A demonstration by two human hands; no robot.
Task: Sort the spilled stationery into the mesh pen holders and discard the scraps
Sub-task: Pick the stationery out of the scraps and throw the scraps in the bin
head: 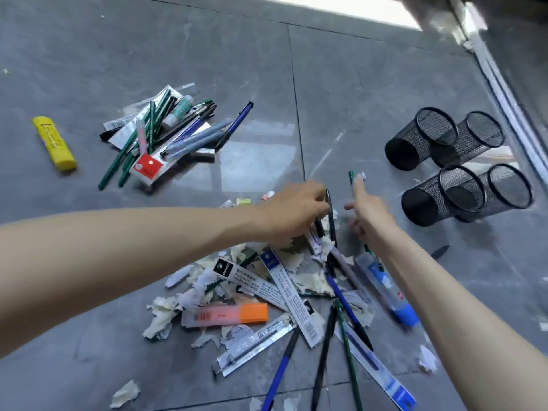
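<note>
- A grey tiled floor (370, 84) carries everything; a metal door track (501, 93) runs along the far right.
- At the far left lies a yellow stick (55, 143), well apart from a far pile (166, 134) of green pencils, pens and packets.
- The near pile (267, 292) spreads under both forearms — torn paper scraps (161, 318), an orange highlighter (225, 316), refill packets (286, 292) and blue pens (347, 305), all crossing one another.
- The left hand (292, 213) curls its fingers round a dark pen (329, 216) at the far edge of the near pile.
- The right hand (369, 210), blurred, grips a green pencil (351, 175). The pencil's end sticks out past the forefinger, left of the holders.
- Four black mesh pen holders (421, 140) cluster two by two at the right, touching — only mesh shows through their mouths.
</note>
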